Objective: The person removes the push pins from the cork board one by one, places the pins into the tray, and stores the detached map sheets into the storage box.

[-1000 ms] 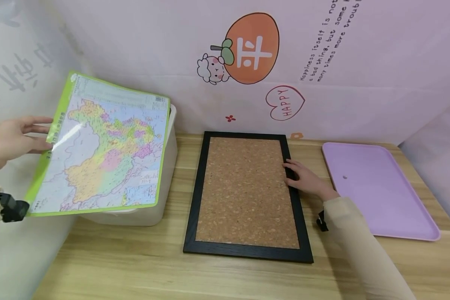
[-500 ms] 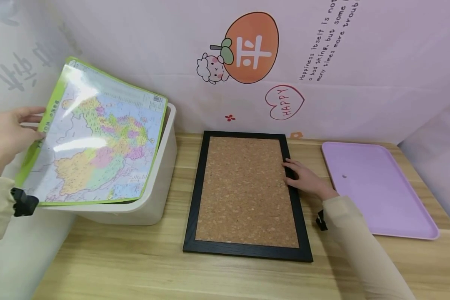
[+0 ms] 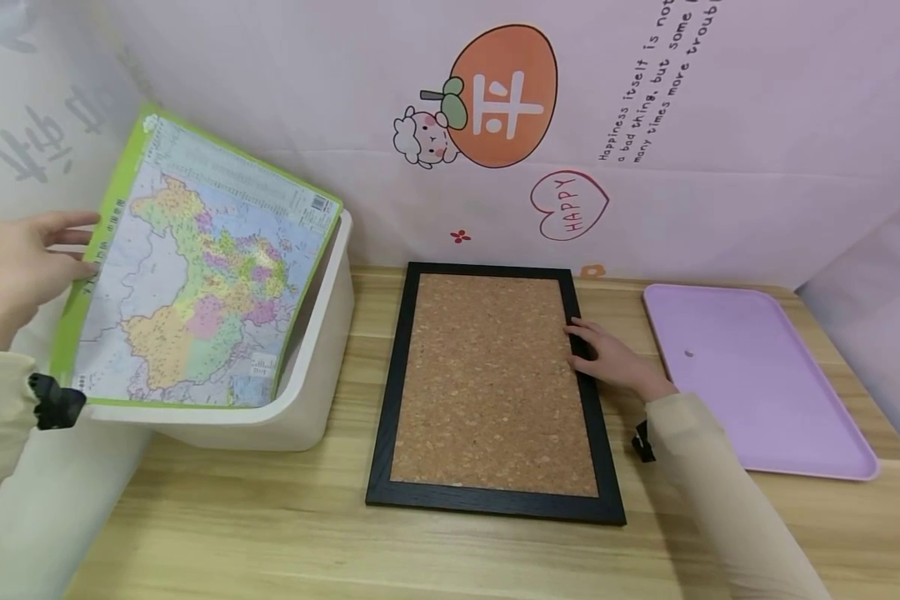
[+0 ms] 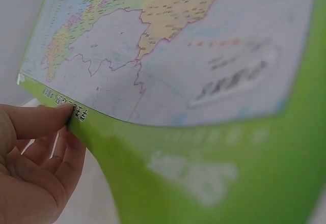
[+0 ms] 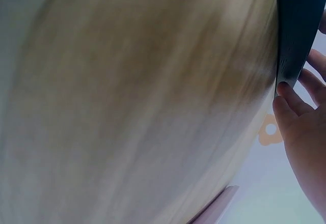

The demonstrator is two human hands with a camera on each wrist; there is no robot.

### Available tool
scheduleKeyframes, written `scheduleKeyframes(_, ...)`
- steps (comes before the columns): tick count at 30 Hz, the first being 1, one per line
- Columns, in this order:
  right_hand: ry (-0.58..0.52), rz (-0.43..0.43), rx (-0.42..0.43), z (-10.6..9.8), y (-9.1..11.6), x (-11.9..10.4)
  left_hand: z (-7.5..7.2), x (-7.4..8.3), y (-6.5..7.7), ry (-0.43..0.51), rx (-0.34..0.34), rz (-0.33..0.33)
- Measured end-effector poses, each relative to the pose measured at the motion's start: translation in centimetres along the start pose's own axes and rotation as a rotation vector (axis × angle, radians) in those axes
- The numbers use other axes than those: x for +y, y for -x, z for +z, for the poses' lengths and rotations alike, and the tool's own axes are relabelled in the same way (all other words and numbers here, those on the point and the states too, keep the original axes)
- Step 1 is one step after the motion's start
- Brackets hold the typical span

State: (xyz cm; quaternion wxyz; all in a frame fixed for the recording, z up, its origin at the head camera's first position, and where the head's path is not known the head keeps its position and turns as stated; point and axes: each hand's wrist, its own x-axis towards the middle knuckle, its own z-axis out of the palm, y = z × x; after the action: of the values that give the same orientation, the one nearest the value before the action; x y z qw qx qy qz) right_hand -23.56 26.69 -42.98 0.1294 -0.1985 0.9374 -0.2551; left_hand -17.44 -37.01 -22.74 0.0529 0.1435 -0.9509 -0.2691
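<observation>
My left hand point(image 3: 26, 267) pinches the green edge of a glossy, colourful map point(image 3: 225, 275) between thumb and fingers, as the left wrist view shows close up. Tilted, the map leans over the mouth of a white plastic bin point(image 3: 330, 333), and its lower edge lies at the near rim. The sheet hides most of the bin's inside. A black-framed cork board point(image 3: 495, 383) lies flat on the table. My right hand point(image 3: 611, 358) rests on its right border, fingers over the black frame point(image 5: 298, 25) and thumb at the outer edge.
To the right of the board, a lilac tray point(image 3: 765, 383) with a small round spot lies on the wooden table point(image 3: 270, 533). Printed cloth point(image 3: 330, 83) covers the back wall close behind the board, and a pale sheet hangs at the left.
The left hand has shifted the map a little up and back, and its near right corner has swung left, uncovering the bin's right rim. The right hand stays on the board.
</observation>
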Motion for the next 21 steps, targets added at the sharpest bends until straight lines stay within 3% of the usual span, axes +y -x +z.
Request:
scheduleKeyframes(12, -0.006, 0.005, -0.001, 0.0, 0.0, -0.1, 0.8, 0.2, 0.2, -0.027, -0.057, -0.001)
scheduleKeyframes(21, -0.002, 0.010, 0.006, 0.1, -0.1, 0.3, 1.3, -0.1, -0.5, -0.046, -0.088, 0.018)
